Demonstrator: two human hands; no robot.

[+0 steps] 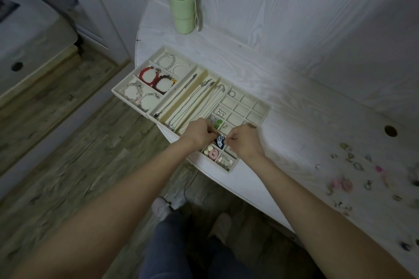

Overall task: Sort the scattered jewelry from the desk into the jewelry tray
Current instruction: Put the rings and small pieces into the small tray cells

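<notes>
1. Above the near end of the grid section of the jewelry tray (263, 118), the left hand (199, 135) and the right hand (246, 140) meet with curled fingers over a dark blue and white piece (220, 141). Both hands seem to pinch something small there, but I cannot tell what each fingertip holds, because the picture is blurred at this place.
2. The dark piece is in one small compartment of the grid, between the two hands.
3. Just beside it, toward the near edge of the tray, other compartments hold a pink ring-shaped piece (213, 154) and some pale beads (208, 149).
4. A small green piece (219, 123) lies in a compartment just behind the hands.
5. The middle section of the tray holds long thin necklaces (192, 103), lying along its channels.
6. The far left section holds bracelets; the red bead bracelets (156, 79) are in its middle compartment.
7. The tray lies at the left edge of the white desk (294, 102), and its left corner hangs over the edge.
8. Scattered jewelry (353, 174) lies near the right edge of the desk, well apart from the tray.
9. A green bottle (182, 7) stands upright at the far left corner of the desk.
</notes>
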